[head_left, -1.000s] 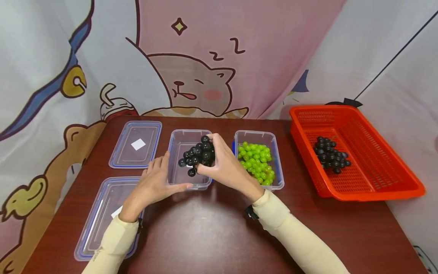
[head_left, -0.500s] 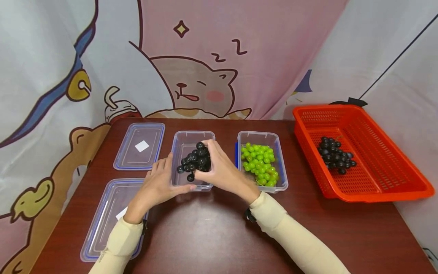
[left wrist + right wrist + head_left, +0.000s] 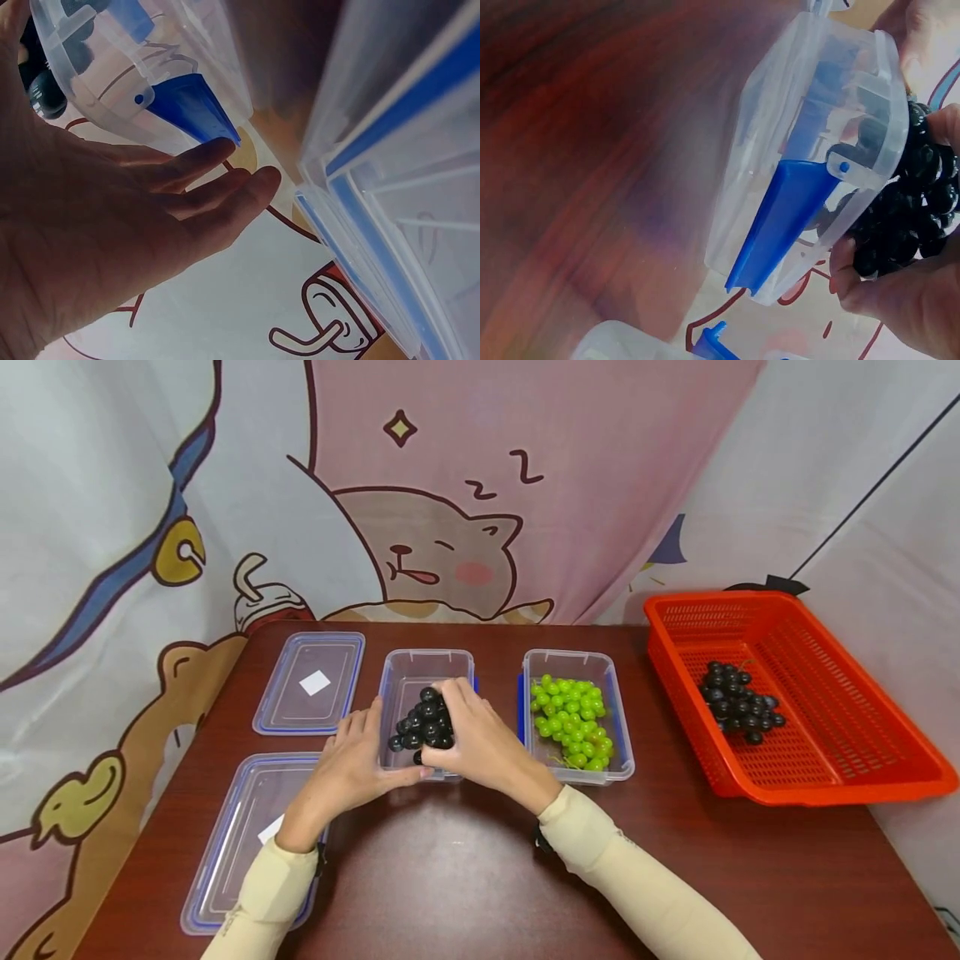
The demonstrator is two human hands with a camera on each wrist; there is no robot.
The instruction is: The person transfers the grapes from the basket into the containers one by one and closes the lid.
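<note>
My right hand (image 3: 483, 739) grips a bunch of black grapes (image 3: 423, 722), thumb on the near side and fingers on the far side. The bunch is at the opening of a clear plastic container (image 3: 411, 685), partly down into it in the head view. In the right wrist view, the grapes (image 3: 900, 217) bulge out at the container's rim, above a blue side latch (image 3: 784, 225). My left hand (image 3: 348, 768) lies spread at the container's left front corner, fingers along the left side and thumb at the front rim. The left wrist view shows its fingers (image 3: 217, 195) extended beside the container's blue latch.
A second clear container (image 3: 622, 747) with green grapes (image 3: 573, 718) stands to the right. Farther right, a red plastic basket (image 3: 855, 727) holds another black bunch (image 3: 738, 702). Two clear lids (image 3: 311, 652) (image 3: 225, 860) with blue seals lie at the left on the brown table (image 3: 465, 893).
My right hand has lowered the black grapes toward the container and slightly nearer me. My left hand stays at the container's corner. The whole head view has shifted slightly.
</note>
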